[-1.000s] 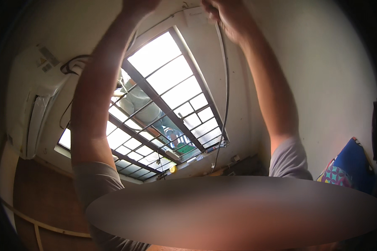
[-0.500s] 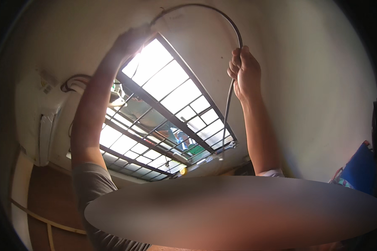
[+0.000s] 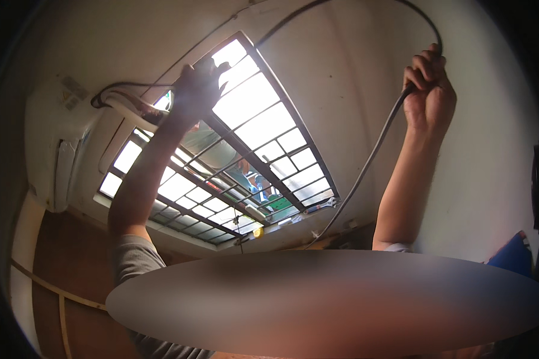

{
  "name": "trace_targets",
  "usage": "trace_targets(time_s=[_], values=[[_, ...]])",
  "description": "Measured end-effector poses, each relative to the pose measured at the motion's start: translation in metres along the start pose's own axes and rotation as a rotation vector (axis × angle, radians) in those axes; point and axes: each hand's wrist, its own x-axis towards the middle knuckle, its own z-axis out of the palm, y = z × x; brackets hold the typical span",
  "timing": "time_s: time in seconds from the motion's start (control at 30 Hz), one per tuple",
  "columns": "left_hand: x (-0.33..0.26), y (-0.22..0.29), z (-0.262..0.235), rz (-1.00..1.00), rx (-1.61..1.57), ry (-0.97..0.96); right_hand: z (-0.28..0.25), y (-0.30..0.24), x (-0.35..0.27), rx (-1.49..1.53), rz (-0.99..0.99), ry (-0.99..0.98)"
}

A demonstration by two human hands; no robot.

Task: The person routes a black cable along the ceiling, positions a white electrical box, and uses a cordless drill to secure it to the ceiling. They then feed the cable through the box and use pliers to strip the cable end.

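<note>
My right hand (image 3: 430,90) is raised at the right, its fingers wrapped round a dark cable (image 3: 371,154). The cable arches from this hand out over the top of the picture and comes back down beside the window's upper corner. Below the hand, it hangs toward the lower middle. My left hand (image 3: 200,93) is raised in front of the barred window (image 3: 257,119), in shadow against the glare. Its thumb and fingers look spread apart, and I see nothing held in them. Glare hides whether the cable reaches this hand.
A white air conditioner (image 3: 57,140) hangs on the wall at the left, with a wrapped pipe bundle (image 3: 126,102) running toward the window. A thin cable (image 3: 191,49) runs along the wall above. Small items lie along the sill, including a yellow round one (image 3: 258,232). Something blue (image 3: 512,256) is at the far right.
My right hand has moved right with the cable, and the loop has widened past the top edge. My left hand has come away from the cable, lower, and its fingers have spread.
</note>
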Motion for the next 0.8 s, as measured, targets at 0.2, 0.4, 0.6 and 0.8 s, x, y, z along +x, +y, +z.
trace_targets(time_s=[0.2,0.4,0.6,0.8], values=[[0.019,-0.108,0.040,-0.145,0.380,-0.111,0.032,0.000,0.038,-0.091,-0.016,-0.220],[0.081,-0.133,0.058,-0.550,0.204,-0.010,0.092,0.084,0.053,-0.850,-0.232,0.012],[0.089,-0.117,0.074,-0.435,0.151,0.217,0.112,0.107,0.040,-1.034,-0.161,-0.009],[0.083,-0.113,0.090,-0.338,0.207,0.373,0.099,0.108,0.016,-1.167,-0.295,-0.047]])
